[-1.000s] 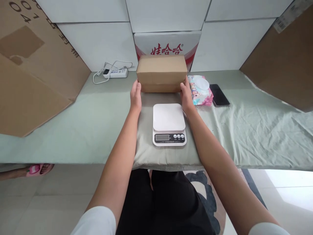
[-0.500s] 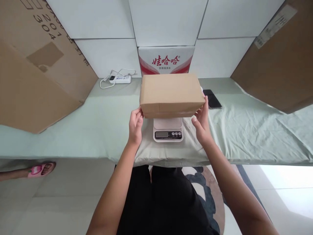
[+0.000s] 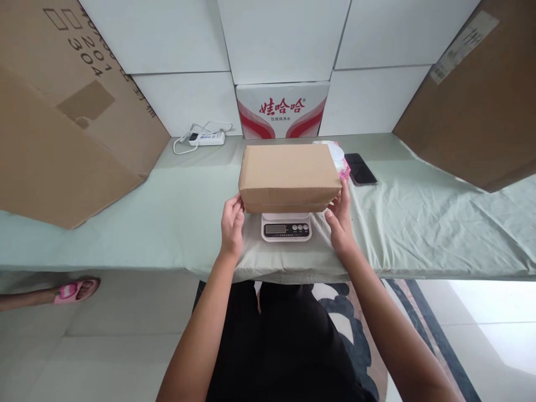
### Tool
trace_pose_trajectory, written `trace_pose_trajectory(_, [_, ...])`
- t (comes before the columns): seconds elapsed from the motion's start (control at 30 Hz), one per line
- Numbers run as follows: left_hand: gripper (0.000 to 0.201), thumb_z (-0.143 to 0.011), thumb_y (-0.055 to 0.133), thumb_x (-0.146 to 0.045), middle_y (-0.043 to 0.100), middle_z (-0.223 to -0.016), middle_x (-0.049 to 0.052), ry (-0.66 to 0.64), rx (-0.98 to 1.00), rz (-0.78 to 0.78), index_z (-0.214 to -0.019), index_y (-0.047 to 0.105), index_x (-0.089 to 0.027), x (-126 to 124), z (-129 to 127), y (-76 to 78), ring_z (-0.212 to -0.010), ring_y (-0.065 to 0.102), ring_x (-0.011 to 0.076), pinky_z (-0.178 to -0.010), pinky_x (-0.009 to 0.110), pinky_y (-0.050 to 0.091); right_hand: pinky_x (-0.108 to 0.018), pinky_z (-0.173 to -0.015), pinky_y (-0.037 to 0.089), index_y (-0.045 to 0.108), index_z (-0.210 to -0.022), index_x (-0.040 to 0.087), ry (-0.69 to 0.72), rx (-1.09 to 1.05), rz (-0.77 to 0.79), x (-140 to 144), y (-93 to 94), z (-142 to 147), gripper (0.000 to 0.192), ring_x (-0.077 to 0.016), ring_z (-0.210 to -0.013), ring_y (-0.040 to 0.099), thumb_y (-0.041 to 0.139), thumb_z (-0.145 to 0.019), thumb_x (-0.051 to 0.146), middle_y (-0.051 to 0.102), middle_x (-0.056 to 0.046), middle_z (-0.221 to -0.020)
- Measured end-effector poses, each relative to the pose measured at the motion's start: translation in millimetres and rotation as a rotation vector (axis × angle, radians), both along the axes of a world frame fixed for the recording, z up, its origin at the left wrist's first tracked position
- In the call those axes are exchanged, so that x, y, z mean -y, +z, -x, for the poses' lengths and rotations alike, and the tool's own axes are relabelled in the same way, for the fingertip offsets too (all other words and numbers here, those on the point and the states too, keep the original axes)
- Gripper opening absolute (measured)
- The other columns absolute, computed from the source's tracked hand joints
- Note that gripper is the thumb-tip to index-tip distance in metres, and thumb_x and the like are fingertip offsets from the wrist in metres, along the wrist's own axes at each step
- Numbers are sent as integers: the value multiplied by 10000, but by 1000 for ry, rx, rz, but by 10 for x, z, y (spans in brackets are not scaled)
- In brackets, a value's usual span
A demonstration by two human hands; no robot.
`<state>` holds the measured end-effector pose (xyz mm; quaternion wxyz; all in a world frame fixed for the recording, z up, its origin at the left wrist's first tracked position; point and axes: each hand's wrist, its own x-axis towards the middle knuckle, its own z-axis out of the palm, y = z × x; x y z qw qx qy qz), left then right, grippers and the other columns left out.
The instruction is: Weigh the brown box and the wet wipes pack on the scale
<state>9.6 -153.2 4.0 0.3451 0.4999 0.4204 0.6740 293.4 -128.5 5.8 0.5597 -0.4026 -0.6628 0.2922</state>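
Note:
A closed brown cardboard box (image 3: 290, 170) is held level between my two hands, over a small white digital kitchen scale (image 3: 286, 237). My left hand (image 3: 233, 223) grips the box's near left corner, fingers curled beneath it. At the near right corner my right hand (image 3: 340, 219) supports it, thumb apart in front and fingers partly hidden under the edge. The box hides most of the scale's platform; the display and buttons show in front. Whether the box's underside touches the platform I cannot tell.
Behind the box lie a pink-and-white packet (image 3: 340, 159) and a black phone (image 3: 361, 169). A white power strip (image 3: 206, 138) with a cable sits at back left. Large cartons (image 3: 104, 151) (image 3: 473, 117) flank the green cloth-covered table (image 3: 188, 212). A printed carton (image 3: 282, 111) stands at the wall. Another person's slippered foot (image 3: 77, 291) shows lower left.
Both hands have lowered the box toward the scale and slightly nearer to me. More of the printed carton and the pink-and-white packet now shows behind it. The view has shifted slightly.

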Motion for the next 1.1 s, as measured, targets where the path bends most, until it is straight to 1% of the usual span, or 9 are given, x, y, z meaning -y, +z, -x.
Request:
trace_pose_trajectory(0.13, [677, -965, 634, -704, 638, -1599, 191, 4, 11, -9, -1464, 619, -247, 3, 9, -14, -1539, 574, 372, -1269, 564, 472, -559, -1194, 506, 197, -1745, 488, -7, -41, 22, 33, 8, 10, 844, -324, -1460, 561, 569, -1016, 694, 426, -45, -1735])
trace_pose_trajectory(0.3, [624, -982, 613, -689, 556, -1700, 113, 55, 80, -39, -1485, 616, -318, -10, 60, -10, -1625, 474, 329, -1342, 520, 396, -534, -1165, 527, 239, -1727, 506, -100, -140, 18, 67, -11, -27, 834, -305, -1399, 613, 567, -991, 722, 536, -54, -1605])
trace_pose_trajectory(0.4, [604, -994, 585, -698, 559, -1700, 101, 85, 97, -43, -1465, 633, -324, -20, 94, -20, -1625, 475, 316, -1350, 517, 385, -534, -1158, 531, 260, -1716, 512, -150, -192, 3, 51, -42, -67, 824, -292, -1355, 641, 567, -978, 717, 572, -54, -1548])
trace_pose_trajectory(0.5, [609, -992, 572, -713, 570, -1691, 104, 105, 95, -34, -1454, 640, -321, -29, 111, -35, -1613, 493, 314, -1342, 515, 398, -537, -1151, 533, 292, -1702, 516, -161, -218, -6, 30, -72, -83, 813, -287, -1329, 658, 577, -967, 712, 596, -53, -1513])
trace_pose_trajectory(0.63, [602, -1007, 548, -715, 584, -1680, 103, 102, 96, -28, -1454, 644, -323, -27, 108, -41, -1609, 500, 308, -1343, 509, 395, -547, -1147, 531, 297, -1700, 519, -166, -204, -12, 30, -88, -77, 807, -295, -1333, 663, 566, -966, 717, 603, -50, -1520])
trace_pose_trajectory(0.77, [606, -1016, 549, -699, 576, -1688, 94, 74, 90, -23, -1488, 633, -328, -14, 91, -31, -1626, 473, 303, -1364, 505, 365, -563, -1164, 516, 329, -1687, 533, -149, -209, -15, 48, -84, -76, 750, -300, -1362, 654, 561, -989, 680, 600, -34, -1555])
trace_pose_trajectory(0.9, [692, -1002, 554, -725, 521, -1728, 110, 26, 57, -2, -1551, 600, -306, -1, 74, -18, -1647, 435, 329, -1370, 510, 359, -584, -1197, 494, 380, -1677, 503, -112, -200, -12, 53, -72, -75, 726, -313, -1416, 628, 564, -997, 679, 582, -34, -1617])
trace_pose_trajectory(0.97, [742, -993, 549, -745, 496, -1745, 117, -12, 36, 2, -1579, 580, -290, 0, 67, -7, -1656, 415, 341, -1369, 508, 362, -598, -1224, 477, 393, -1678, 476, -85, -190, -15, 48, -61, -64, 734, -326, -1469, 594, 563, -998, 693, 565, -37, -1651])
trace_pose_trajectory(1.1, [806, -985, 532, -773, 467, -1764, 118, -76, -13, 30, -1617, 549, -273, -2, 50, 11, -1671, 387, 346, -1375, 494, 352, -611, -1279, 430, 363, -1697, 456, -12, -177, -9, 42, -13, -12, 788, -340, -1549, 526, 588, -989, 718, 531, -35, -1694])
